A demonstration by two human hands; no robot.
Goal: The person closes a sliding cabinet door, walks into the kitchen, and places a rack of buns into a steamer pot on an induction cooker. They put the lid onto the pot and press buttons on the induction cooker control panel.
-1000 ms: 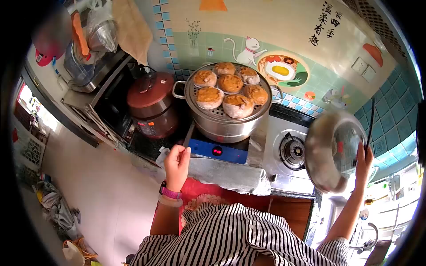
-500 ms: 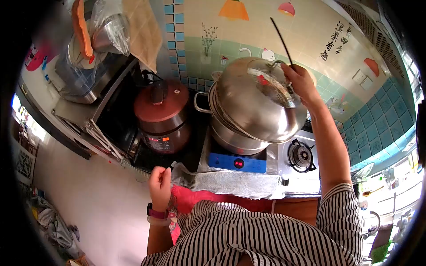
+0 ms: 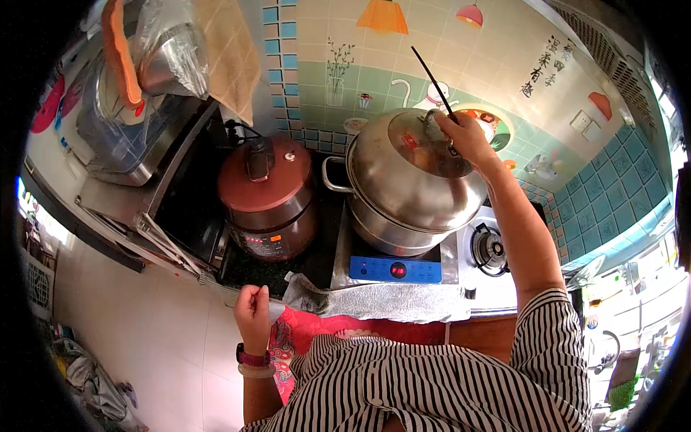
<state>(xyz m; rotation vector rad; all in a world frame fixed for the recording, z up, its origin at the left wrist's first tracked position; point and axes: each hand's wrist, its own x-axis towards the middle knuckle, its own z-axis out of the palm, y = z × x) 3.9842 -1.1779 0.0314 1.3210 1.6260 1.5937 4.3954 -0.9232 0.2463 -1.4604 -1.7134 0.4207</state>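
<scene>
My right hand grips the handle on top of a domed steel lid with a see-through window. A thin dark stick, seemingly chopsticks, juts up from the same hand. Beneath the lid is a large steel pot, standing on an induction cooker with a blue panel and a lit red display. The lid rests level on the pot's rim. My left hand is closed in a loose fist beside my body, below the counter's front edge, with nothing visible in it.
Left of the pot stands a reddish-brown electric cooker. A gas burner lies to the right. A grey cloth runs along the counter's front edge. Plastic-covered metalware sits at the upper left.
The lid was tilted and raised over the pot; it has come down level onto the rim. My right hand lowered with it. My left hand stays closed, slightly lower.
</scene>
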